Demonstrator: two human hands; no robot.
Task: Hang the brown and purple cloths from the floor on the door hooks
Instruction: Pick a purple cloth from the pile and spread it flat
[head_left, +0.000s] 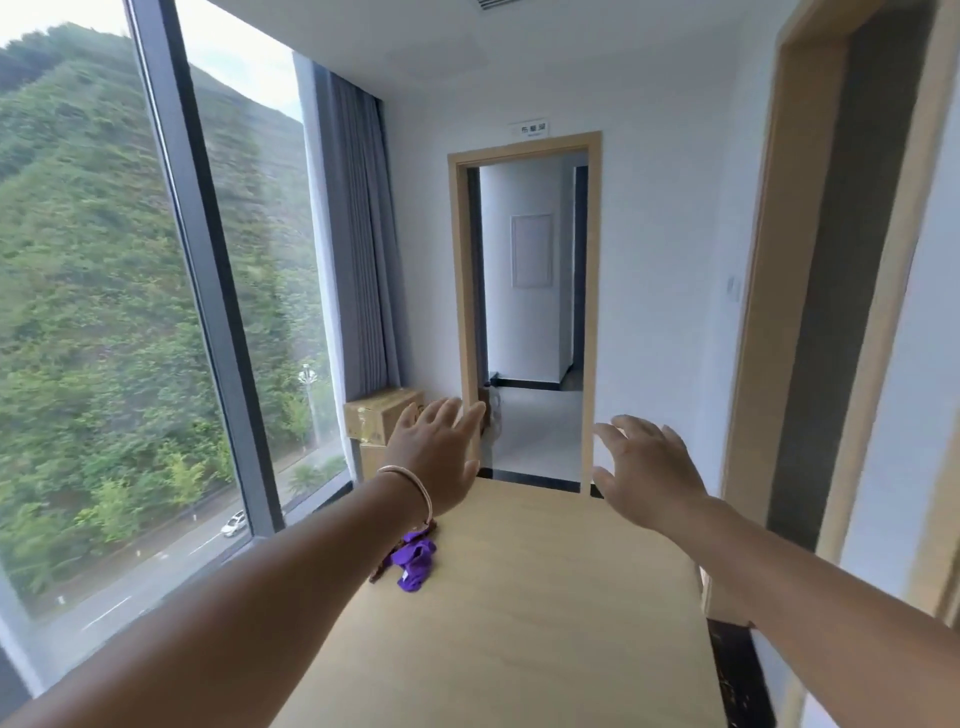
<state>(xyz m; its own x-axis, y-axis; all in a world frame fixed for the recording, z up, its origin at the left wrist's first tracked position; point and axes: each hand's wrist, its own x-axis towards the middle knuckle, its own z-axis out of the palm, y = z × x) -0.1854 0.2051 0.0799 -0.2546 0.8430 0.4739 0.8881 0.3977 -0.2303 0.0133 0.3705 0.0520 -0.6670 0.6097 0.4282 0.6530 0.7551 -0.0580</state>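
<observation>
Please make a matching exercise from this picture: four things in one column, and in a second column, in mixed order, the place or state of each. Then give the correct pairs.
Things:
1. purple cloth
2. left hand
3. cardboard box
4. bracelet

Places or states:
A. on the left wrist
B. lying crumpled on the wooden floor
C. open, fingers stretched forward, holding nothing
D. under the grey curtain, beside the doorway

Pairs: 1-B, 2-C, 3-D, 4-A

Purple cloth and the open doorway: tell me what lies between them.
Only bare wooden floor in the head view. The purple cloth, with a brown cloth beside it, lies short of the doorway.
</observation>
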